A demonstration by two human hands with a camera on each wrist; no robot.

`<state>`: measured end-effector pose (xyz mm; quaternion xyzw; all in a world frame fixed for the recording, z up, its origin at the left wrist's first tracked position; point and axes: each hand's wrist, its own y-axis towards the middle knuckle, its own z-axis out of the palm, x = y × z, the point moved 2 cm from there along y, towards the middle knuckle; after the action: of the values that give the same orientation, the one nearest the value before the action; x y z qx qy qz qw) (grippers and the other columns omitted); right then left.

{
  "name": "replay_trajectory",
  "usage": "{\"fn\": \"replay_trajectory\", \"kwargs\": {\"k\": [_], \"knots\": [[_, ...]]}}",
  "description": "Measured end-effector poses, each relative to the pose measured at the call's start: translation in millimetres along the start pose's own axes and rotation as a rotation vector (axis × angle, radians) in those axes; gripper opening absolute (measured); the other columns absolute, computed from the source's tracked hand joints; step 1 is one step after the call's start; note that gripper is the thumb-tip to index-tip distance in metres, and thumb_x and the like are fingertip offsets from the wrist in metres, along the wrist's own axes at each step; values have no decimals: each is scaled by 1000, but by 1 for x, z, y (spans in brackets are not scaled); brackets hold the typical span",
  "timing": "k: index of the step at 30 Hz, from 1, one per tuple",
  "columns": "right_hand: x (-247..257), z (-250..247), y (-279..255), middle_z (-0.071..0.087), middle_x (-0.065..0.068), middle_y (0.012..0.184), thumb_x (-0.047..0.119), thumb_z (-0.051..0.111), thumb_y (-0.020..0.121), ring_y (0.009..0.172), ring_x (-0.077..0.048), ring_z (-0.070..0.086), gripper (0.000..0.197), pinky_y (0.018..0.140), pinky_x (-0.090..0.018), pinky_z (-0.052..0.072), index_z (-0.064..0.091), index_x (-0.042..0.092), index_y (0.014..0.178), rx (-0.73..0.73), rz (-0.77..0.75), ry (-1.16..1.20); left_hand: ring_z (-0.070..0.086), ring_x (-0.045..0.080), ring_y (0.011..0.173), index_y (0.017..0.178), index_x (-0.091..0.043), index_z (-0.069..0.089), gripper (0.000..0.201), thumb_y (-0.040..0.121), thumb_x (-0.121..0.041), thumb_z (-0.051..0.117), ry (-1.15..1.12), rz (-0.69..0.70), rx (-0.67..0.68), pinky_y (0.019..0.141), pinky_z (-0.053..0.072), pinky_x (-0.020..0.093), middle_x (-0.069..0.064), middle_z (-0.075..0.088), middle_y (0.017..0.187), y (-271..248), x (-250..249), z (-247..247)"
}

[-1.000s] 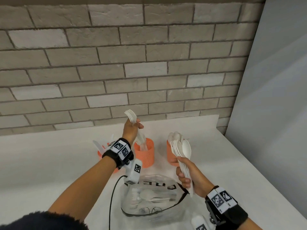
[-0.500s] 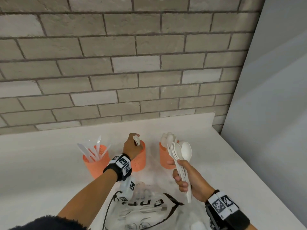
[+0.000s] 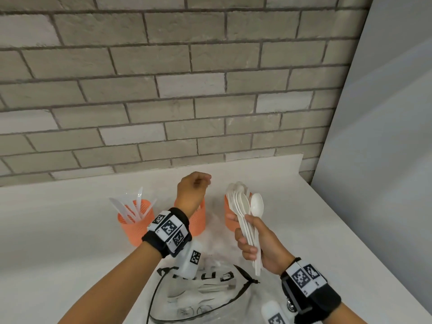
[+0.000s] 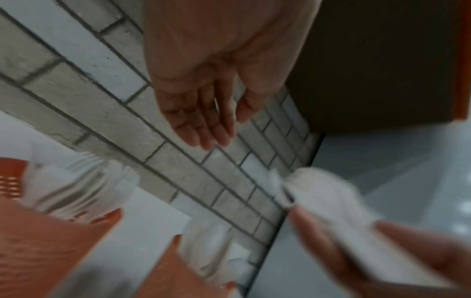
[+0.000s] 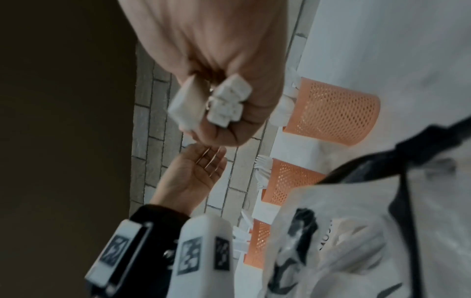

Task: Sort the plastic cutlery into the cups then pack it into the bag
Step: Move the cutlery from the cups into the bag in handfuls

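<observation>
My left hand (image 3: 203,183) hovers empty over the middle orange cup (image 3: 199,220), fingers loose; the left wrist view shows those fingers (image 4: 203,125) straight. White forks (image 5: 261,171) stick out of that cup. My right hand (image 3: 253,242) grips a bundle of white spoons (image 3: 245,204) by the handles, bowls up, in front of the right orange cup (image 3: 230,222). The handle ends (image 5: 224,102) poke out of my fist. White knives (image 3: 131,206) stand in the left orange cup (image 3: 138,228). A clear bag (image 3: 210,298) with a black drawstring lies open near me, some cutlery inside.
The white counter (image 3: 58,242) ends at a brick wall (image 3: 187,90) behind the cups. A grey panel (image 3: 385,160) closes off the right side, past the counter's right edge. A black cable (image 3: 154,298) runs from my left wrist over the bag.
My left hand lowered the forks into the middle cup, let them go and now hovers empty above it. The right hand still holds the spoons in about the same place.
</observation>
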<state>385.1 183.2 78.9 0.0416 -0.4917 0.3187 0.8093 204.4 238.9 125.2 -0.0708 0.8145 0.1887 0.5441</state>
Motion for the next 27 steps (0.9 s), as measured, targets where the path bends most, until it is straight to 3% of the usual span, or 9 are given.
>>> {"fn": "replay_trajectory", "kwargs": {"k": [3, 8, 13, 15, 17, 18, 21, 24, 27], "knots": [[-2, 7, 3, 42, 1, 51, 36, 28, 97, 31, -4, 27, 45, 31, -15, 25, 53, 12, 125, 33, 1, 54, 59, 12, 77, 85, -13, 68, 15, 90, -17, 55, -9, -48, 158, 75, 47, 24, -1, 68, 84, -25, -17, -2], [-8, 22, 7, 45, 0, 50, 41, 27, 98, 30, -4, 28, 45, 31, -15, 25, 51, 14, 125, 40, -41, 36, 61, -4, 62, 91, -5, 67, 32, 81, -36, 68, -79, -103, 200, 56, 41, 3, -1, 70, 73, -62, -21, -3], [-17, 39, 6, 51, 0, 52, 37, 28, 100, 29, -5, 29, 37, 31, -15, 25, 51, 10, 90, -46, -98, -139, 63, 19, 76, 89, -15, 56, 33, 75, -40, 73, -55, -168, 87, 73, 50, 30, 10, 68, 88, -77, -10, -3], [-21, 44, 5, 53, -1, 54, 35, 29, 100, 30, -6, 29, 38, 32, -15, 25, 51, 7, 89, -70, -128, -206, 61, 11, 68, 89, -17, 52, 27, 80, -35, 70, -28, -178, 60, 74, 51, 33, 2, 63, 76, -82, -9, -4], [-25, 48, 3, 53, -2, 58, 33, 28, 101, 32, -7, 29, 37, 34, -16, 24, 51, 6, 91, -95, -151, -267, 58, 0, 52, 90, -17, 50, 20, 85, -31, 63, 12, -185, 65, 67, 48, 26, -5, 59, 56, -89, -10, -3], [-27, 50, 2, 53, -3, 58, 33, 28, 101, 32, -8, 29, 37, 34, -16, 24, 51, 7, 92, -106, -156, -282, 56, 1, 48, 90, -16, 50, 17, 87, -31, 58, 42, -188, 86, 63, 46, 24, -4, 57, 50, -93, -10, -1], [-31, 54, -3, 52, -2, 54, 33, 27, 101, 32, -7, 31, 35, 33, -15, 25, 49, 9, 87, -126, -146, -288, 48, 12, 49, 95, -9, 53, 23, 92, -29, 43, 106, -189, 163, 60, 43, 27, -3, 50, 56, -100, -8, 6], [-32, 56, -10, 51, 4, 44, 38, 29, 101, 31, -7, 34, 38, 33, -16, 27, 50, 13, 81, -138, -150, -304, 44, 11, 50, 106, -7, 56, 29, 93, -23, 35, 103, -209, 174, 50, 36, 25, -3, 48, 61, -102, -7, 10], [-33, 56, -15, 50, 7, 40, 37, 30, 101, 31, -8, 37, 36, 34, -17, 30, 51, 16, 82, -149, -153, -301, 44, 11, 50, 104, -3, 57, 32, 94, -21, 34, 115, -210, 178, 50, 34, 25, -4, 47, 59, -107, -9, 9]]}}
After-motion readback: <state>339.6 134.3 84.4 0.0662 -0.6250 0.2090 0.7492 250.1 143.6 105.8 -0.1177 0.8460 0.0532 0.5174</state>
